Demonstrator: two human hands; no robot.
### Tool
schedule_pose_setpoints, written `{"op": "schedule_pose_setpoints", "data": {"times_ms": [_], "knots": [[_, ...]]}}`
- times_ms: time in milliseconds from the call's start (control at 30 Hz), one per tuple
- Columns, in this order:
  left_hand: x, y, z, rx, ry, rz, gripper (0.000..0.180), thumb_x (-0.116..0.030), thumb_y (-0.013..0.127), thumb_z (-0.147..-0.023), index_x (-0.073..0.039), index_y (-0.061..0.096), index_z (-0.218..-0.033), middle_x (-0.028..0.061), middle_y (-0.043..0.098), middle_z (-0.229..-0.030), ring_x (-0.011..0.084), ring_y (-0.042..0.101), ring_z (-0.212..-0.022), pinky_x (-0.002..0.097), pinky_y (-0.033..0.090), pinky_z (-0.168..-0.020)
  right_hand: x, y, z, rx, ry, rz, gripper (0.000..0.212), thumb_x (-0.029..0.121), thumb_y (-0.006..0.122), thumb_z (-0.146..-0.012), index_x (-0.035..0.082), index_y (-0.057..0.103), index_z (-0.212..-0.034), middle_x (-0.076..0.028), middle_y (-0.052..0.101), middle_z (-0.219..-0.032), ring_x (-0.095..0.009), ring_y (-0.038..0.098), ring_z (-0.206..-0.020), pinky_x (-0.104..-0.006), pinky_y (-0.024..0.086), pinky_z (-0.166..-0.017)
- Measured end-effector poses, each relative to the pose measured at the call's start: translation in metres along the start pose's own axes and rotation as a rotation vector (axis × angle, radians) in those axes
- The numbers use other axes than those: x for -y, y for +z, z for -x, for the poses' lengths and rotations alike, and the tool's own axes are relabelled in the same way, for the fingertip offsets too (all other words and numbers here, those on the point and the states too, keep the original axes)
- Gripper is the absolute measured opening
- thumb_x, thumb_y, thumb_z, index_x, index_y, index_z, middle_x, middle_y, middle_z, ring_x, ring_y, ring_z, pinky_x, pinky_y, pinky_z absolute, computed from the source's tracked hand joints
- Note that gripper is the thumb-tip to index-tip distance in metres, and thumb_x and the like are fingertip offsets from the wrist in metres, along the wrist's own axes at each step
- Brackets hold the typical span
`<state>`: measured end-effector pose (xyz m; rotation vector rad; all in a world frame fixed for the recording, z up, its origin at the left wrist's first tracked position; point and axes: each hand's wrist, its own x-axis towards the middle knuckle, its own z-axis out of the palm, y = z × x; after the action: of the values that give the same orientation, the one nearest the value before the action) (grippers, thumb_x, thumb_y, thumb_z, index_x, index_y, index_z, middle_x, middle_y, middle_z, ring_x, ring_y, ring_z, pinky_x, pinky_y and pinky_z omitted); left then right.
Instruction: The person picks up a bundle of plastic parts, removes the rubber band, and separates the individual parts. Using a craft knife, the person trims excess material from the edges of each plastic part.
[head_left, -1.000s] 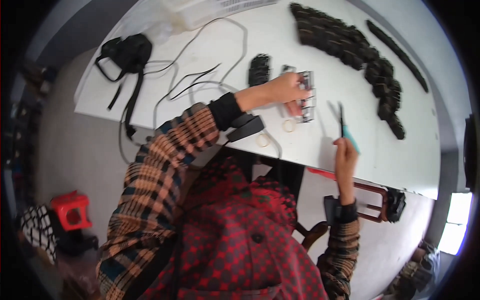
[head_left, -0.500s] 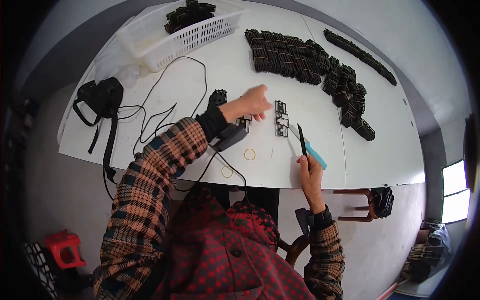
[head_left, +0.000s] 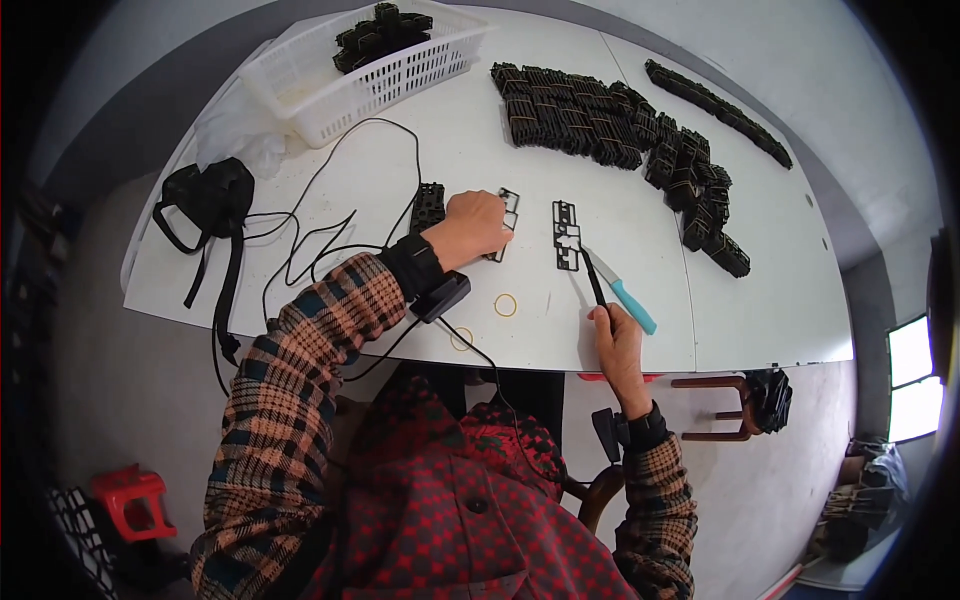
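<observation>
My left hand [head_left: 474, 224] is closed, its fingers curled over the edge of a thin black plastic frame [head_left: 509, 210]; the hand hides part of that frame. Next to its wrist lies a stack of black plastic pieces [head_left: 428, 206]. A second flat black plastic frame [head_left: 566, 236] with cut-outs lies further right on the table. My right hand [head_left: 620, 345] grips a slim black tool [head_left: 597, 280], its tip reaching the lower right of this second frame. Just beside it lies a knife with a teal handle [head_left: 634, 307].
Bundled black parts [head_left: 570, 112] stand in rows at the back, continuing down the right. At the back left is a white basket [head_left: 400, 72] with more bundles. A black pouch [head_left: 210, 200], loose cables [head_left: 350, 122] and a yellow rubber band [head_left: 505, 305] lie on the white table.
My left hand has drawn left and curled closed at the black frame, which now sits tilted. The black tool in my right hand has swung its tip left to the second frame.
</observation>
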<state>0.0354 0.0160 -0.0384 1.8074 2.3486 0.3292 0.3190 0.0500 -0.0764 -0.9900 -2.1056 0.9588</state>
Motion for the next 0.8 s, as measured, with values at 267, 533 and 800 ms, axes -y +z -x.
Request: {"op": "schedule_pose_setpoints", "data": {"times_ms": [267, 533, 800], "knots": [[0.017, 0.002, -0.011, 0.211, -0.016, 0.618, 0.027, -0.023, 0.061, -0.082, 0.002, 0.058, -0.071, 0.0116, 0.06, -0.067, 0.0179, 0.061, -0.053, 0.0291, 0.046, -0.045, 0.0, -0.002, -0.002, 0.005, 0.005, 0.002, 0.026, 0.018, 0.05, -0.093, -0.002, 0.059, -0.078, 0.003, 0.04, -0.056, -0.006, 0.034, -0.054, -0.0254, 0.028, -0.049], [-0.007, -0.014, 0.01, 0.259, 0.056, 1.117, 0.019, -0.016, 0.057, -0.087, 0.001, 0.055, -0.078, 0.0033, 0.055, -0.065, 0.0104, 0.059, -0.047, 0.0207, 0.039, -0.035, 0.0, -0.003, 0.0, 0.012, 0.05, -0.008, 0.026, 0.017, 0.051, -0.092, -0.003, 0.059, -0.077, 0.003, 0.039, -0.056, -0.005, 0.033, -0.054, -0.0248, 0.027, -0.049], [-0.013, -0.015, 0.016, 0.276, 0.064, 1.179, 0.017, -0.013, 0.056, -0.087, 0.004, 0.054, -0.086, 0.004, 0.054, -0.07, 0.0114, 0.059, -0.047, 0.0208, 0.039, -0.035, -0.002, -0.002, 0.0, 0.005, 0.026, -0.025, 0.026, 0.017, 0.051, -0.093, -0.002, 0.06, -0.078, 0.003, 0.04, -0.056, -0.005, 0.034, -0.054, -0.0251, 0.028, -0.049]]}}
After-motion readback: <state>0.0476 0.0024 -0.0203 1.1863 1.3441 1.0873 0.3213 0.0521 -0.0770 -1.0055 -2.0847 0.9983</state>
